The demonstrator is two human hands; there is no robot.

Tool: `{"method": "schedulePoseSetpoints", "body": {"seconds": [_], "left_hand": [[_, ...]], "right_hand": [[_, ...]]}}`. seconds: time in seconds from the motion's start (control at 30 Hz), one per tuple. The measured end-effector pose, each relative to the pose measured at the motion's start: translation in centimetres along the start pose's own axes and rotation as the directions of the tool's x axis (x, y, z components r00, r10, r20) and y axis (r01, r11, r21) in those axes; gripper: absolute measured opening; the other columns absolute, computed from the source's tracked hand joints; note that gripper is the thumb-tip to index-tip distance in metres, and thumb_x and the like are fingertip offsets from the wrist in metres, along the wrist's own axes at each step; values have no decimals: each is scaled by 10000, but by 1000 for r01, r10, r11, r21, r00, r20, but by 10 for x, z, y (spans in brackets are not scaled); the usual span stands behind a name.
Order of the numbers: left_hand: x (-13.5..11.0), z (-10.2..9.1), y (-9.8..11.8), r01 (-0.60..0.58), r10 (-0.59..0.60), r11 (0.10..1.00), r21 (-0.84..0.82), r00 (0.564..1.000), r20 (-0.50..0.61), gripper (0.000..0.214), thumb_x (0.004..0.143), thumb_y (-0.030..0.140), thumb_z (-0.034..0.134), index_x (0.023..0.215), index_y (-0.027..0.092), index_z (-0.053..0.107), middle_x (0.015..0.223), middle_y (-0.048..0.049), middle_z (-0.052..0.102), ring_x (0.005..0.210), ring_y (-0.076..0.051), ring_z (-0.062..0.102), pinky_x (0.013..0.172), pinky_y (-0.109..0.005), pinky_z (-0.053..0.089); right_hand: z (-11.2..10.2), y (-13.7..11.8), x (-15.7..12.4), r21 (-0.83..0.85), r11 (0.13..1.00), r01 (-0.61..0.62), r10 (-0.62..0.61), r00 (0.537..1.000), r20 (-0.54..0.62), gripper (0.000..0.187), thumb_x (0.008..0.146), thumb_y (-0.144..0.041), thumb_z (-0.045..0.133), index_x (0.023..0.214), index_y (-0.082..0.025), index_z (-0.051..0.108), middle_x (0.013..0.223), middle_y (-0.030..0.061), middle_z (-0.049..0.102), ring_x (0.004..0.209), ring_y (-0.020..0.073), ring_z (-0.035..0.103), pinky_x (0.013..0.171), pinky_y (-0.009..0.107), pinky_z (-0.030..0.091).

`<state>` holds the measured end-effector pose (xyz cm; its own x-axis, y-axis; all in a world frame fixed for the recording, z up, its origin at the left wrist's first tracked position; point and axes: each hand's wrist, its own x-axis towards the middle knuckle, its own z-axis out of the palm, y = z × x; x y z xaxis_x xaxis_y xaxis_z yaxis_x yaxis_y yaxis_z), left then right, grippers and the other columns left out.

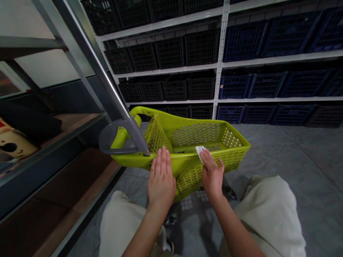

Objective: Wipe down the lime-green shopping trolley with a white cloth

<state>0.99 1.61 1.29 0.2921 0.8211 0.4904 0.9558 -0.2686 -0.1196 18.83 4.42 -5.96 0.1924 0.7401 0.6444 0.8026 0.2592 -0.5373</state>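
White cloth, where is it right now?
In the head view, the white cloth sits at the fingertips of the right hand, against the near rim of the green basket, to the right of the left hand.

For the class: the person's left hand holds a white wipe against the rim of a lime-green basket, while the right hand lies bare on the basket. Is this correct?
Not quite: the wipe is under the other hand. The head view shows the right hand holding the white wipe against the rim of the lime-green basket, while the left hand lies bare on the basket.
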Motion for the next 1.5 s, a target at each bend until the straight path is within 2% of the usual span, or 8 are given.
{"method": "schedulePoseSetpoints", "body": {"seconds": [0.1,0.33,0.63,0.73,0.93,1.27,1.37,1.5], "left_hand": [[0,1,1,5,-5,1000,-3,1000,2,827,833,185,494,1569,-18,176,1661,-189,178,1553,-292,153,1257,-459,228],[0,4,1,23,-23,999,35,1000,-10,671,901,131,384,1549,-3,273,1653,-169,224,1545,-276,193,1247,-443,249],[-1,-3,0,6,-5,1000,-23,1000,6,802,837,184,504,1556,-30,220,1658,-194,183,1551,-294,165,1260,-457,219],[-1,-2,0,0,0,1000,-26,1000,-7,786,849,183,489,1555,-33,219,1658,-196,183,1553,-294,154,1257,-461,224],[-3,5,-3,10,-10,1000,1,999,-44,671,913,139,364,1557,-8,244,1655,-175,218,1552,-271,167,1251,-450,241],[-2,-3,-5,9,-9,1000,-21,1000,5,785,845,175,489,1553,-36,223,1658,-198,182,1550,-298,169,1261,-456,211],[-3,-1,-4,12,-12,999,-30,1000,-14,782,849,176,481,1556,-29,217,1657,-197,191,1551,-295,162,1260,-461,212],[-3,4,-4,14,-16,999,-32,999,-40,764,871,166,435,1573,-2,182,1655,-192,207,1554,-278,147,1252,-469,233]], "right_hand": [[4,-10,2,-7,999,-35,35,999,-6,664,803,7,365,1364,-262,598,1399,67,635,1371,169,516,1171,431,201],[15,-81,3,178,965,192,-221,962,158,637,833,16,372,1396,-212,565,1469,77,572,1409,124,468,1181,345,207],[-3,-3,1,20,1000,-23,23,999,31,664,811,13,367,1373,-256,596,1422,77,614,1374,175,517,1160,424,234],[0,-17,4,7,999,-53,53,998,31,649,819,17,365,1350,-259,617,1379,75,650,1348,182,542,1162,435,228],[18,-84,4,151,972,181,-204,966,160,639,825,18,393,1391,-218,572,1454,77,587,1395,148,488,1175,372,232],[-2,-4,-1,-7,1000,-1,1,998,64,668,811,8,363,1383,-259,585,1422,77,616,1386,169,499,1156,423,237],[1,-12,1,-41,998,-39,41,998,40,673,813,5,367,1395,-261,575,1400,83,634,1378,180,507,1161,439,232],[13,-59,4,46,991,127,-132,981,140,682,817,11,378,1432,-241,531,1445,78,596,1392,164,490,1186,407,204]]}}
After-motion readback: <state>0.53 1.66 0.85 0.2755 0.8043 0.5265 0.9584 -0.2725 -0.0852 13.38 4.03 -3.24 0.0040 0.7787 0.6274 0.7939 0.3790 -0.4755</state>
